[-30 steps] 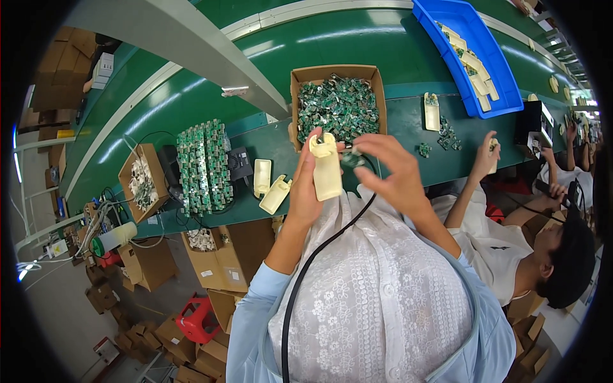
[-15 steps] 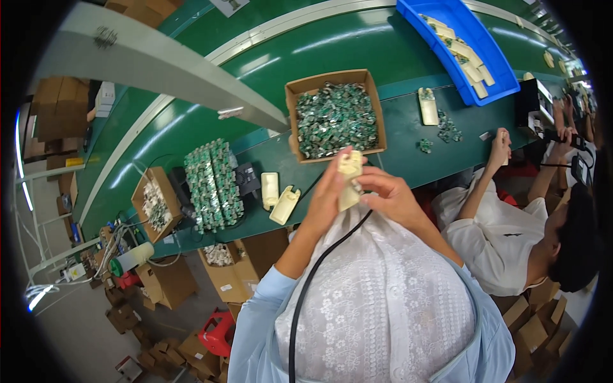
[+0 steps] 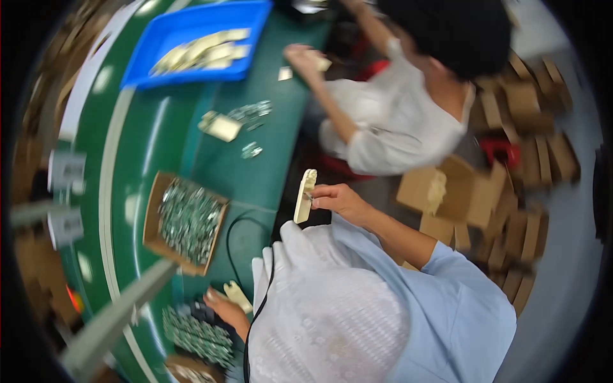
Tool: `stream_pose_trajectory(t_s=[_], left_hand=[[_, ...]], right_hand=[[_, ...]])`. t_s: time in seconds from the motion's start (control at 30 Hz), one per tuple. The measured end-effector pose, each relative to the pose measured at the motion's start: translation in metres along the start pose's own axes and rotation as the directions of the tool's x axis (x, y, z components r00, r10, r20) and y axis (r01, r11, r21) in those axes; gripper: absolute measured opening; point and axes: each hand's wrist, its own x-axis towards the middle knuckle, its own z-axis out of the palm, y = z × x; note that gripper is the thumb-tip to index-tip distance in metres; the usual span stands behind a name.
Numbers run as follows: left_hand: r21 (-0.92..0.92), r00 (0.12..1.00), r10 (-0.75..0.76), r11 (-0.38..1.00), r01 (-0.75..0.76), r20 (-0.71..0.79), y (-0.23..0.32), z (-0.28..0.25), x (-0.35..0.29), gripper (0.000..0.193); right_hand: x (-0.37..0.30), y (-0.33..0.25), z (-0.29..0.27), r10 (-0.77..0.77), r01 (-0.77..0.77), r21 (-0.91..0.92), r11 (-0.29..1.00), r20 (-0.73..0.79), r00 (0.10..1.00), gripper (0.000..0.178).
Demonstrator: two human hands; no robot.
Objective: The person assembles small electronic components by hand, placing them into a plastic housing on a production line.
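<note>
Between the fingertips of my right hand [image 3: 341, 201] is a long cream plastic casing [image 3: 304, 199], raised upright above my lap, off the bench. My left hand [image 3: 227, 311] reaches low over the bench, fingers stretched and somewhat blurred. Right beside it lies another cream casing piece [image 3: 237, 296]; whether they touch I cannot tell. Just past that hand sit a dark object [image 3: 205, 313] and rows of green circuit boards [image 3: 198, 338]. A carton [image 3: 152, 220] full of small green boards [image 3: 189, 220] stands farther along the bench.
A blue tray [image 3: 147, 45] of cream casings sits at the far end. Nearer are a casing [image 3: 221, 127] and loose boards [image 3: 253, 112]. A co-worker in a white shirt [image 3: 396, 137] sits along the bench. Cartons [image 3: 460, 185] fill the floor at right. A black cable [image 3: 230, 239] crosses near me.
My view has swung to the right. Both hands were together at the casing; now my right hand alone holds it, and my left has moved away to the boards' side.
</note>
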Motion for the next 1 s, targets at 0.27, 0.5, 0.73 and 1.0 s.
stream_pose_trajectory(t_s=[0.27, 0.5, 0.73, 1.0], left_hand=[[0.143, 0.999, 0.025, 0.989, -0.031, 0.039, -0.031, 0.027, 0.041, 0.034], [0.220, 0.988, 0.138, 0.964, -0.151, 0.073, -0.015, -0.007, 0.054, 0.023], [-0.024, 0.986, -0.032, 0.999, 0.029, -0.165, -0.011, -0.064, 0.047, 0.026], [-0.852, 0.908, -0.055, -0.373, 0.366, 0.415, 0.054, -0.081, 0.013, 0.051]], right_hand=[[-0.112, 0.140, -0.144, 0.435, -0.031, 0.617, 0.787, -0.518, 0.737, 0.030], [-0.206, 0.187, -0.338, 0.287, -0.107, 0.293, 0.950, -0.956, -0.065, 0.029], [-0.094, 0.134, -0.203, 0.525, -0.543, -0.006, 0.840, -0.250, 0.814, 0.026], [0.034, -0.068, 0.034, -0.106, 0.209, -0.380, 0.901, 0.273, 0.956, 0.025]])
